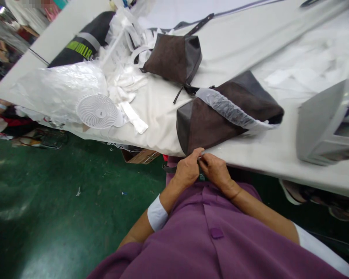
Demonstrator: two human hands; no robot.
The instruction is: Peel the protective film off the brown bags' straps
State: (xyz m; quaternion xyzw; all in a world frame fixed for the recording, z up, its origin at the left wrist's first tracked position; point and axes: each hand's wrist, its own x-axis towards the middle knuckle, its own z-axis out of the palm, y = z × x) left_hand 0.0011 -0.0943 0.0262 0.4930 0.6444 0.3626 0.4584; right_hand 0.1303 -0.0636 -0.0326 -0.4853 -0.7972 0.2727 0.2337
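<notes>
At the table's near edge, my left hand and my right hand meet, both closed with fingertips pinched together. A small pale bit shows between them; what it belongs to is hidden by my fingers. Just beyond lies a dark brown bag with grey-black ends, on its side, a strip of clear plastic wrap along its opening. A dark strap end sticks out left of my left hand. Behind, a second brown bag lies with its strap stretched toward the back.
A white fan and crumpled clear plastic lie at the left of the cloth-covered table. A black rolled bundle is behind them. On the right stands a grey machine. A cardboard box sits below the table edge.
</notes>
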